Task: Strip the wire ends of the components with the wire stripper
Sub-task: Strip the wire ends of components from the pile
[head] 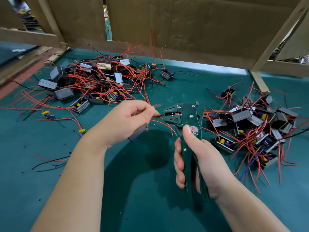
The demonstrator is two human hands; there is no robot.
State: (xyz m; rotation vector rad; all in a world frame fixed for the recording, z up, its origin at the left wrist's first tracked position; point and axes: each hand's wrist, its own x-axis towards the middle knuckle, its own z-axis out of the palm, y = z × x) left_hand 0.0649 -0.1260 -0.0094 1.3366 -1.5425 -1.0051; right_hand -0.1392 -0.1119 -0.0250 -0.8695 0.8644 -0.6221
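We are pinching the thin black wire [159, 116] in our left hand [128, 121], pointing it toward 3 o'clock into the green metal wire stripper [184, 114], whose handles our right hand [197, 158] is gripping.

We see a teal tabletop [20, 190], cardboard panels [192, 22] along its far edge, and a wooden frame [278, 36] far right.

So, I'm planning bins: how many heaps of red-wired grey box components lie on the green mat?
2. One heap lies beyond the left hand, the other right of the green-handled wire stripper. Others may sit hidden behind the cardboard wall.
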